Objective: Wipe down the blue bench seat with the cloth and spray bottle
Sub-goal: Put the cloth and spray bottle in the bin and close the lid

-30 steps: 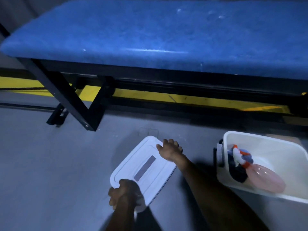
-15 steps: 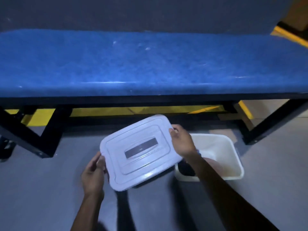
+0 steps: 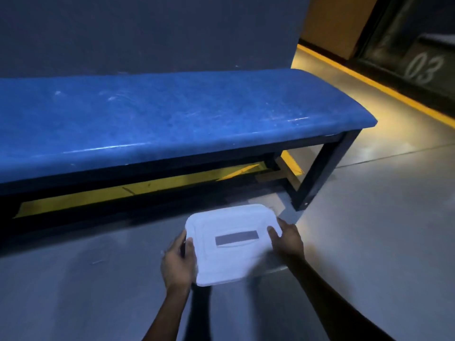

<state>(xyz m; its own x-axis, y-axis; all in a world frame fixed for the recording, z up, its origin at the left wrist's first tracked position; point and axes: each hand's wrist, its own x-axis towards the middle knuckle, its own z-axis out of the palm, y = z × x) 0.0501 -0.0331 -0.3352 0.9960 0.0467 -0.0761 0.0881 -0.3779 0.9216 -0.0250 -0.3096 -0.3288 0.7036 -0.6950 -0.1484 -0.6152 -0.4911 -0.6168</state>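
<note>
We hold the white lid in front of the blue bench seat. Our left hand grips its left edge with the thumb on top, and our right hand grips its right edge.

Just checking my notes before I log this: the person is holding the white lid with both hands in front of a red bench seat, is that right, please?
Not quite: the bench seat is blue, not red, as the head view shows. The rest stands: the left hand and right hand both hold the white lid in front of it.

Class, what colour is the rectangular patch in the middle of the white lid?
Grey, a flat bar on the white lid, seen in the head view.
</note>
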